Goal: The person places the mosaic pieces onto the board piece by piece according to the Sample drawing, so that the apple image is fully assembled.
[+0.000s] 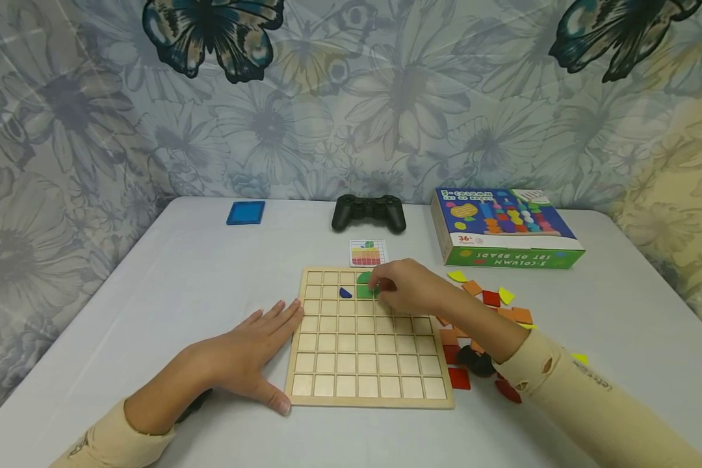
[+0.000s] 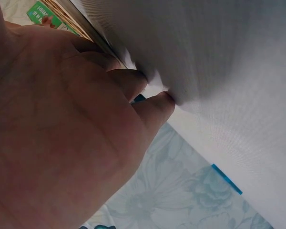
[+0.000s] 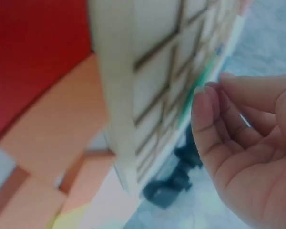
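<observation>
A wooden grid board (image 1: 368, 404) lies flat on the white table. My left hand (image 1: 251, 354) has its fingers spread on the table, with fingertips and thumb against the board's left edge. Over the upper rows is my right hand (image 1: 409, 286), its thumb and fingers pinching a small green piece mostly hidden by the fingertips. Just left of them sit a green square (image 1: 364, 292) and a rounded green piece (image 1: 363, 277) in the grid. A dark blue half-round piece (image 1: 345, 293) lies one column further left. In the right wrist view, the fingertips (image 3: 200, 90) meet near the green strip.
A small picture card (image 1: 367, 253) lies behind the board, then a black game controller (image 1: 368, 213). At back right stands a boxed bead set (image 1: 506, 227); a blue square tray (image 1: 246, 212) is at back left. Loose red, orange and yellow pieces (image 1: 491, 298) scatter beside the board's right edge.
</observation>
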The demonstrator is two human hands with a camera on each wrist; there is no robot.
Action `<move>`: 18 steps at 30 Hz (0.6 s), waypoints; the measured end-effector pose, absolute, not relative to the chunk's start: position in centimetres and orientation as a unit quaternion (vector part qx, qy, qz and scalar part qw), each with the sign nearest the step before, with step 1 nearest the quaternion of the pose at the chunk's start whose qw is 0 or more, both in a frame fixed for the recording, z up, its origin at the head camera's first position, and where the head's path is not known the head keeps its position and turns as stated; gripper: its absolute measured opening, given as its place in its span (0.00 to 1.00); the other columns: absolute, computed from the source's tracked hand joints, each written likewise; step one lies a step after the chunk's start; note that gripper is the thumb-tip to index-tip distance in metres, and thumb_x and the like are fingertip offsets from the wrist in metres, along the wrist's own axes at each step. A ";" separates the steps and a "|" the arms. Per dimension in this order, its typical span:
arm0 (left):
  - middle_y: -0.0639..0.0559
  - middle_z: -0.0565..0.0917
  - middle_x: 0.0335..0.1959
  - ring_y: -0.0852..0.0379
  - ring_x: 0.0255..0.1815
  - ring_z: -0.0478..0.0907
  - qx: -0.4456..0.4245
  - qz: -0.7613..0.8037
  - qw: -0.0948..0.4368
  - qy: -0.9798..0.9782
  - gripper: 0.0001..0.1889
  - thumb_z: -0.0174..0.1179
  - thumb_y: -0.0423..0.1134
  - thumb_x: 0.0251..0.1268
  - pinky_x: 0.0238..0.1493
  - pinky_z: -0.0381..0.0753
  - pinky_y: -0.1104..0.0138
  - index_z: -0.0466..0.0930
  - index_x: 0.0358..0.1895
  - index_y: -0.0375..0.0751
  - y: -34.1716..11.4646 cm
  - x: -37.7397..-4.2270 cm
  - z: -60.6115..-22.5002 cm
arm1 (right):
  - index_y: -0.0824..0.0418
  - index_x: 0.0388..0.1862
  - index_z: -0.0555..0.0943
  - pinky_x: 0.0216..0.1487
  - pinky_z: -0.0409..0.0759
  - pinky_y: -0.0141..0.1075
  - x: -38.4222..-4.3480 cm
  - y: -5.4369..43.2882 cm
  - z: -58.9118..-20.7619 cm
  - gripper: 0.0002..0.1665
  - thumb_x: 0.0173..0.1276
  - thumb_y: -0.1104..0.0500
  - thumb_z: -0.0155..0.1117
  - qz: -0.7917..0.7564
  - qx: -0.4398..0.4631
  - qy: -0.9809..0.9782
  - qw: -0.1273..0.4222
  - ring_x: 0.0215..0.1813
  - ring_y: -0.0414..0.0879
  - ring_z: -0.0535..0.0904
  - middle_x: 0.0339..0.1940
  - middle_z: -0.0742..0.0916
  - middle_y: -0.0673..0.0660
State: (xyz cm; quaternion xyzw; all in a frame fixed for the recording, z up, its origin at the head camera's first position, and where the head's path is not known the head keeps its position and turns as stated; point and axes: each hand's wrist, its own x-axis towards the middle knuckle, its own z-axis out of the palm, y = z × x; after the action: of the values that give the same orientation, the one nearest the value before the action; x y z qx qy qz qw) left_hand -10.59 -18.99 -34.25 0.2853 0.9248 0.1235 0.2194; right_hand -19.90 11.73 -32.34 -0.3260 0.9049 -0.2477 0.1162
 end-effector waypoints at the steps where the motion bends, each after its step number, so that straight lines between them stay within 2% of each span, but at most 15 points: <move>1: 0.51 0.37 0.83 0.48 0.81 0.33 0.285 0.124 0.219 0.925 0.74 0.65 0.80 0.35 0.77 0.38 0.47 0.39 0.82 0.44 -19.0 -10.6 -34.3 | 0.62 0.45 0.86 0.39 0.77 0.39 -19.8 12.0 -32.1 0.09 0.67 0.69 0.65 -0.253 -0.329 0.903 0.111 0.34 0.44 0.75 0.30 0.83 0.49; 5: 0.51 0.37 0.82 0.48 0.81 0.32 0.285 0.123 0.219 0.925 0.74 0.64 0.81 0.35 0.77 0.39 0.47 0.38 0.82 0.43 -19.1 -10.6 -34.3 | 0.64 0.47 0.85 0.40 0.79 0.41 -19.7 14.4 -31.2 0.11 0.70 0.71 0.61 -0.280 -0.321 0.901 0.088 0.35 0.45 0.77 0.33 0.86 0.54; 10: 0.51 0.37 0.82 0.47 0.81 0.32 0.288 0.124 0.222 0.923 0.74 0.64 0.81 0.35 0.77 0.38 0.47 0.37 0.82 0.43 -19.1 -10.6 -34.3 | 0.66 0.48 0.85 0.41 0.82 0.40 -18.8 18.5 -29.9 0.10 0.71 0.69 0.62 -0.294 -0.259 0.918 0.061 0.38 0.48 0.81 0.38 0.87 0.57; 18: 0.50 0.36 0.82 0.47 0.81 0.31 0.290 0.123 0.225 0.922 0.74 0.63 0.81 0.36 0.77 0.38 0.46 0.36 0.82 0.43 -19.0 -10.7 -34.3 | 0.66 0.49 0.85 0.36 0.82 0.32 -17.2 24.0 -29.8 0.11 0.69 0.65 0.67 -0.287 -0.178 0.939 0.066 0.38 0.48 0.80 0.38 0.86 0.54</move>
State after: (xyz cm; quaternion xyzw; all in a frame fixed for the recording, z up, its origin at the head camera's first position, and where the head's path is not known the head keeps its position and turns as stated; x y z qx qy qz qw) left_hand -10.69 -18.98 -34.27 0.2904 0.9219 0.1230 0.2250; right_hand -17.17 23.99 -29.76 -0.1777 0.9389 -0.2872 0.0665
